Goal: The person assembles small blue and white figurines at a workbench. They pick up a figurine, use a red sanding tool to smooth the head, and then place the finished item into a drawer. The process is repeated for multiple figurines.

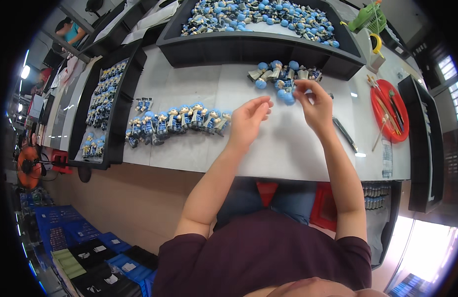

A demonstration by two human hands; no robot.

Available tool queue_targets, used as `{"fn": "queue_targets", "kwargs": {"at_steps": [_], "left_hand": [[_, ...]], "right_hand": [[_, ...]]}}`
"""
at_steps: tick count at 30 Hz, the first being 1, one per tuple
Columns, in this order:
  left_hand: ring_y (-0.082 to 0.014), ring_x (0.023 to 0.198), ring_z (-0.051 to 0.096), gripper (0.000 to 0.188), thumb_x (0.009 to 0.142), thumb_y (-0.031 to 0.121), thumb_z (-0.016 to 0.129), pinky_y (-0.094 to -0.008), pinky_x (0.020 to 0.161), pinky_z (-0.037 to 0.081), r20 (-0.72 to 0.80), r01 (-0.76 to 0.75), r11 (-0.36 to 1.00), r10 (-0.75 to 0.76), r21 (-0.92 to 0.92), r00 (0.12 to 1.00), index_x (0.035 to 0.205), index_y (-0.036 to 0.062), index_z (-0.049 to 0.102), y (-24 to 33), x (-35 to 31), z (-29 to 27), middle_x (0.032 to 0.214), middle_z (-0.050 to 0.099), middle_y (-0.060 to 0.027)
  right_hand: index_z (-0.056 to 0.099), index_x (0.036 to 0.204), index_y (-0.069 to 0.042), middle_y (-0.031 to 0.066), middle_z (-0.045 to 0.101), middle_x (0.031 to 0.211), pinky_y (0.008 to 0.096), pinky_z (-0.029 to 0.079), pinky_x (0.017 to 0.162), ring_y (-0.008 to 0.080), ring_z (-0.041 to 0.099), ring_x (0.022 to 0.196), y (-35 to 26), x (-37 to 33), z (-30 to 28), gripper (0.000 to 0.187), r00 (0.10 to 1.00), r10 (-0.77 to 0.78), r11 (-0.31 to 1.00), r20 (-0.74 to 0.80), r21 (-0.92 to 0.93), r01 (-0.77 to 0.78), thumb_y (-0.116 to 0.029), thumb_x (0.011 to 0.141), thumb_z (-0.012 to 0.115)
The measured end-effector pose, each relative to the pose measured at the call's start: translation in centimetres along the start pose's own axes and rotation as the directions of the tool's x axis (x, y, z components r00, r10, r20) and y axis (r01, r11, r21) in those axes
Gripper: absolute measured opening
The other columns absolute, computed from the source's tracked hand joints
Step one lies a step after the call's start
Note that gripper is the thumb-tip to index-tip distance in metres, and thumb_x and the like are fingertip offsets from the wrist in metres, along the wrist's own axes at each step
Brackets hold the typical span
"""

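Note:
Near the middle of the white table, my right hand (315,106) has its thumb and forefinger closed at a small blue-haired figurine (287,97), at the near edge of a loose cluster of figurines (276,69). My left hand (249,121) hovers over the table to the left, fingers loosely bent and apart, with nothing visible in them. Beside it on the left runs a row of blue-haired figurines in blue and white outfits (172,119). A slim dark tool (345,133) with a metal end lies to the right of my right hand.
A big black tray (258,48) heaped with figurines stands at the back. Another black tray (115,114) holds rows of figurines at the left. On the right are a red oval dish (379,106) with brushes and sticks, a tape roll (375,43) and a narrow black tray (421,185).

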State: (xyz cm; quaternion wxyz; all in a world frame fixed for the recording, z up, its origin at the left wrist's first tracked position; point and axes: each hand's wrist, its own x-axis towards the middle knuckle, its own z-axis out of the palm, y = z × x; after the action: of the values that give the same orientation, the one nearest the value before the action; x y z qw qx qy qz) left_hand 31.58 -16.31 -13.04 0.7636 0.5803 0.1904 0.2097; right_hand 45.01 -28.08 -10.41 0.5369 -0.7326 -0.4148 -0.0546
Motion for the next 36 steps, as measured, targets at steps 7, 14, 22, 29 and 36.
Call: {"fn": "queue_targets", "kwargs": {"at_steps": [7,14,22,29,36], "left_hand": [[-0.0137,0.088,0.059,0.032,0.088,0.02,0.055,-0.0266,0.077,0.048,0.231,0.052,0.972,0.002,-0.23,0.973,0.114,0.0017,0.055,-2.3,-0.2,1.8,0.1,0.062,-0.0083],[-0.0155,0.089,0.059,0.033,0.091,0.024,0.049,-0.0294,0.079,0.046,0.266,0.153,0.926,-0.06,-0.345,0.962,0.112,0.0002,0.054,-2.7,0.4,1.0,0.1,0.062,-0.0107],[-0.016,0.089,0.059,0.036,0.092,0.028,0.046,-0.0309,0.079,0.046,0.286,0.164,0.946,-0.081,-0.28,0.955,0.114,-0.0004,0.053,-3.0,0.1,1.1,0.099,0.062,-0.012],[-0.0154,0.087,0.059,0.037,0.093,0.028,0.044,-0.0302,0.079,0.047,0.3,0.194,0.937,-0.103,-0.291,0.948,0.113,-0.0009,0.053,-3.2,0.2,1.1,0.098,0.062,-0.0119],[-0.0154,0.088,0.059,0.034,0.094,0.025,0.043,-0.0301,0.079,0.047,0.293,0.199,0.942,-0.116,-0.271,0.949,0.114,-0.0005,0.053,-2.9,0.1,1.3,0.098,0.062,-0.0122]], "right_hand": [[0.058,0.096,0.003,0.0073,0.061,0.085,0.022,0.047,0.064,0.0103,0.057,0.077,-1.9,-6.0,-0.1,0.018,0.889,0.459,0.755,0.015,0.52,-0.398,-0.007,0.083,0.061],[0.054,0.107,0.003,0.0102,0.058,0.101,0.0257,0.049,0.07,0.0131,0.056,0.088,-2.0,-9.7,0.5,0.024,0.845,0.52,0.603,0.128,0.646,-0.469,-0.008,0.086,0.056],[0.053,0.106,0.005,0.011,0.058,0.1,0.0275,0.049,0.076,0.0146,0.057,0.086,-1.1,-10.8,1.3,0.023,0.866,0.491,0.649,0.096,0.624,-0.436,-0.006,0.086,0.055],[0.052,0.105,0.005,0.011,0.058,0.099,0.0269,0.049,0.077,0.0143,0.057,0.086,-0.8,-11.3,1.4,0.023,0.866,0.488,0.618,0.111,0.656,-0.432,-0.003,0.084,0.058],[0.049,0.107,0.003,0.009,0.055,0.1,0.0241,0.049,0.078,0.0129,0.055,0.089,-0.9,-11.5,1.5,0.034,0.873,0.465,0.65,0.149,0.612,-0.451,0.004,0.077,0.064]]}}
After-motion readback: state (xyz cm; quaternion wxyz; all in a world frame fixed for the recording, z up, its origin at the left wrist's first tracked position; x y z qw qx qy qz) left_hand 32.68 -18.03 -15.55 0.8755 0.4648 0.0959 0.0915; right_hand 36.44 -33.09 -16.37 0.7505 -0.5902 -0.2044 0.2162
